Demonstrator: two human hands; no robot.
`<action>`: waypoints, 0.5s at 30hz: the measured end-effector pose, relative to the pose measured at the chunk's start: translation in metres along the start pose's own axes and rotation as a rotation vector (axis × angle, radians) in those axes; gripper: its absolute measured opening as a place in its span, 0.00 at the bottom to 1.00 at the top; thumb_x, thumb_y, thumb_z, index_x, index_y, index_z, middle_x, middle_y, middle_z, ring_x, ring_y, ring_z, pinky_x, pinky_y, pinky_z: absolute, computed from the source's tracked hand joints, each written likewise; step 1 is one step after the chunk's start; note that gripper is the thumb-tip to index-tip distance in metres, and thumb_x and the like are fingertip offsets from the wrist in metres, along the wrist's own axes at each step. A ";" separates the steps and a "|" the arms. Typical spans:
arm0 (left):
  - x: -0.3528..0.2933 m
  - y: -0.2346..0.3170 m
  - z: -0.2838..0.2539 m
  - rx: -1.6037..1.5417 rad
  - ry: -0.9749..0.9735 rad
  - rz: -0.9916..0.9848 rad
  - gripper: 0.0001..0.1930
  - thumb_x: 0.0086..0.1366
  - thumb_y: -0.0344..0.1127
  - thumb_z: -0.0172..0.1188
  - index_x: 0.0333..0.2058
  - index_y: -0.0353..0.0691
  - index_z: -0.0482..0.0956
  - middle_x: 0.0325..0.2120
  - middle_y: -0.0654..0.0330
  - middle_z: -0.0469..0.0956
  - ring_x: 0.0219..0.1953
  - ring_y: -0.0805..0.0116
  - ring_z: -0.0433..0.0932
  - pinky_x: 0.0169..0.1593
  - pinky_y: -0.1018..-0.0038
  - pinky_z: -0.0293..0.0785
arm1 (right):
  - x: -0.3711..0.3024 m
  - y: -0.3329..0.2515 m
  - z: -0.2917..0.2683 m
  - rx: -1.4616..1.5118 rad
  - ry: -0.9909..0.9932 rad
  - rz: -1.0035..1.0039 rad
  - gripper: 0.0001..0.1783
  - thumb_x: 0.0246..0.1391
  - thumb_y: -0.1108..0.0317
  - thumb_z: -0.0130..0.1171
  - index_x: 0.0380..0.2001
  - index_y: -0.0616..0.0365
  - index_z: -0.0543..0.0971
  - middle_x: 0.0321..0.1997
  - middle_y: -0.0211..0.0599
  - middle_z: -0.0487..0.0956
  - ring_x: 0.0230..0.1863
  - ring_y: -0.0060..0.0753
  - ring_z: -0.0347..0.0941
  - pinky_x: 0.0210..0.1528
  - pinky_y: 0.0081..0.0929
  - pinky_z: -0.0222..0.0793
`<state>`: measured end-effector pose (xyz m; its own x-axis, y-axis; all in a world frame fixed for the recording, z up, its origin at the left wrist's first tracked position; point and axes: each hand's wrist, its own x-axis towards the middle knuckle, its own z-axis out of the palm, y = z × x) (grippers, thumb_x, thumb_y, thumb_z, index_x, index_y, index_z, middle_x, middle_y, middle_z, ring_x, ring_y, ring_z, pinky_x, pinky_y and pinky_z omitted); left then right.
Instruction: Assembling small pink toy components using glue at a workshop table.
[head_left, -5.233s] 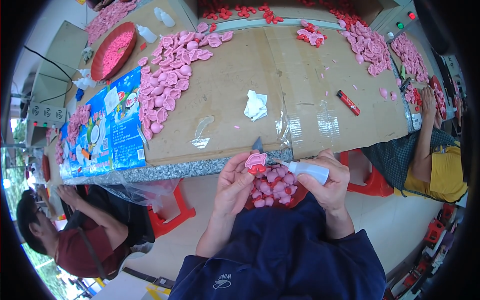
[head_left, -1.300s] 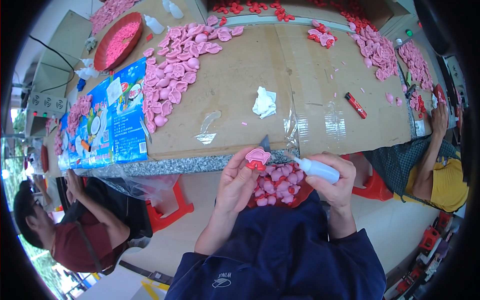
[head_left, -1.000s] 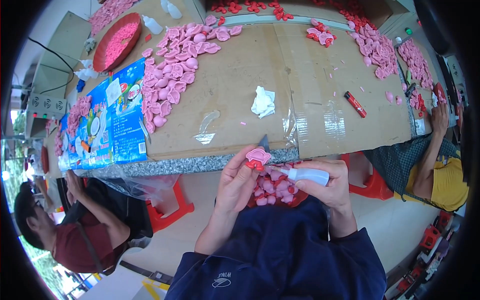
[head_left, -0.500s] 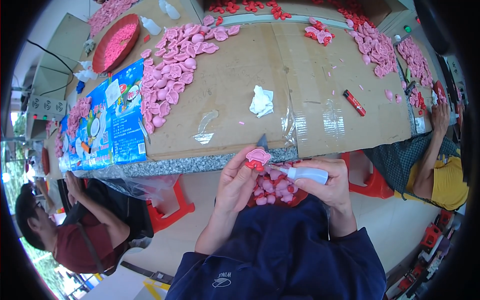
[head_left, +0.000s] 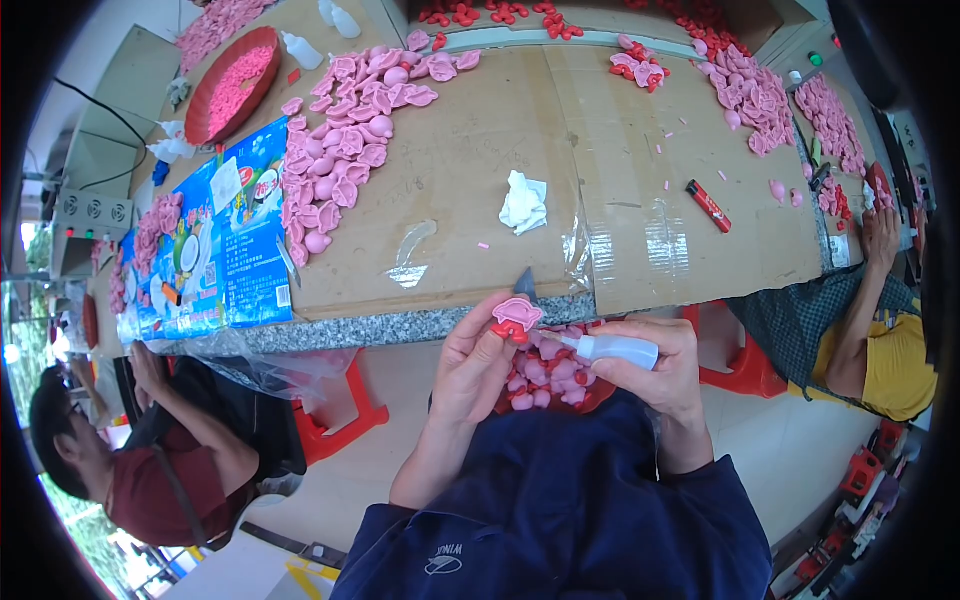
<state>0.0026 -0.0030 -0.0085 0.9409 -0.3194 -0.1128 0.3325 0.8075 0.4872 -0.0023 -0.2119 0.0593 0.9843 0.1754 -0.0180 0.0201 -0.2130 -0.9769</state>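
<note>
Just off the table's front edge, my left hand [head_left: 473,365] pinches a small moulded plastic piece, pink [head_left: 517,312] on top with a glossy red part [head_left: 511,331] below. My right hand [head_left: 660,370] is wrapped round a translucent white squeeze bottle [head_left: 622,350]. Its thin nozzle points left toward the moulded piece; whether the tip touches it is too small to tell. Below both hands, in front of my body, a red bowl [head_left: 597,395] holds many pink pieces [head_left: 540,373]. A dark pointed blade-like thing [head_left: 526,285] lies at the table edge just beyond my left fingertips.
Pink pieces are heaped left [head_left: 340,150] and right [head_left: 755,100] on the cardboard-covered table [head_left: 470,140]. A crumpled white tissue [head_left: 523,204] and a red marker-like tube [head_left: 709,206] lie on it. People sit at left [head_left: 170,470] and right [head_left: 880,360]; red stools [head_left: 345,420] stand below the table.
My right hand and the squeeze bottle have shifted very slightly to the right. My left hand and the moulded piece stay in place.
</note>
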 end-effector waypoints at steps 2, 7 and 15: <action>0.000 0.000 0.001 0.001 -0.002 0.000 0.21 0.63 0.28 0.51 0.54 0.33 0.63 0.51 0.53 0.68 0.54 0.64 0.66 0.60 0.66 0.57 | 0.000 -0.001 0.001 0.056 0.043 0.001 0.14 0.38 0.74 0.66 0.33 0.64 0.80 0.26 0.39 0.80 0.26 0.25 0.76 0.28 0.18 0.70; -0.001 -0.001 0.002 0.059 -0.017 -0.032 0.21 0.61 0.27 0.52 0.54 0.36 0.65 0.52 0.50 0.66 0.54 0.61 0.66 0.58 0.66 0.60 | 0.003 -0.003 0.005 0.042 0.019 -0.037 0.14 0.39 0.75 0.65 0.33 0.65 0.80 0.26 0.39 0.80 0.26 0.24 0.76 0.27 0.18 0.70; -0.003 0.000 0.006 0.099 -0.006 -0.036 0.21 0.61 0.28 0.53 0.53 0.35 0.65 0.52 0.50 0.66 0.53 0.61 0.67 0.56 0.66 0.62 | 0.002 -0.003 0.007 0.046 0.007 -0.031 0.14 0.39 0.75 0.65 0.34 0.65 0.80 0.25 0.39 0.80 0.24 0.24 0.76 0.26 0.18 0.70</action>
<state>-0.0009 -0.0051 -0.0033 0.9280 -0.3502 -0.1269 0.3577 0.7429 0.5658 -0.0018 -0.2039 0.0611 0.9846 0.1740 0.0137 0.0425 -0.1632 -0.9857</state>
